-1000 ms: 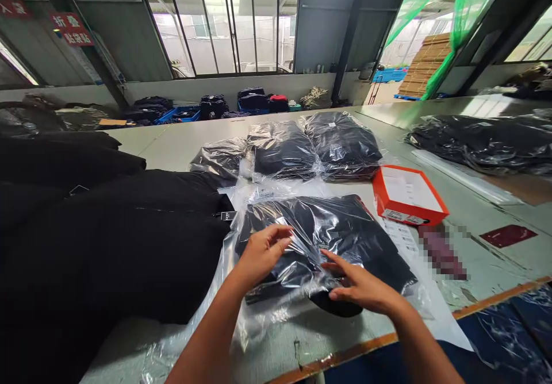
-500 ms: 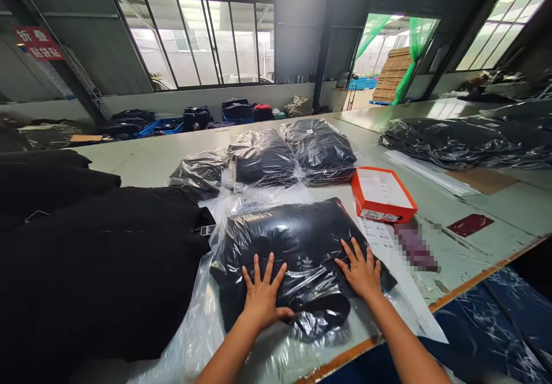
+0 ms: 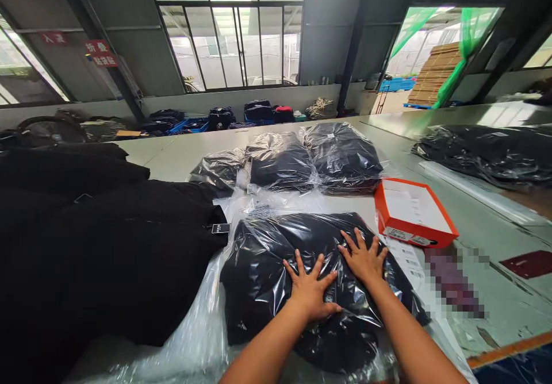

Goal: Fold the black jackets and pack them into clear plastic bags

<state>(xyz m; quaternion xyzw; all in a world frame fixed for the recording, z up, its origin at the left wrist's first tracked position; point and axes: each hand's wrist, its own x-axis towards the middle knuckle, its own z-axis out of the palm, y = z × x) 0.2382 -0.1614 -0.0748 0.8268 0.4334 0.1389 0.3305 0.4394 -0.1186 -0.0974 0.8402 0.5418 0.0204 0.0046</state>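
Observation:
A folded black garment in a clear plastic bag [image 3: 267, 275] lies flat on the table in front of me. My left hand [image 3: 309, 287] presses on the middle of the bag, fingers spread. Farther up and to the right, my right hand [image 3: 364, 257] rests on the same bag, its fingers also spread. The plastic is creased and shiny around both hands. To the left lies a large pile of black garments [image 3: 107, 269], one with a black-and-white tag [image 3: 221, 229]. Loose clear plastic [image 3: 190, 326] spreads between the pile and the bag.
Behind the bag sit several bagged black garments [image 3: 280, 162]. An orange box [image 3: 414, 211] stands at the right on label sheets [image 3: 407, 260], near a dark red card [image 3: 528, 263]. More bagged garments [image 3: 487, 151] lie farther right. The table's edge [image 3: 513, 349] runs at lower right.
My left hand has slid right across the bag toward its middle, closer to my right hand. My right hand has shifted slightly up the bag. The view has turned left.

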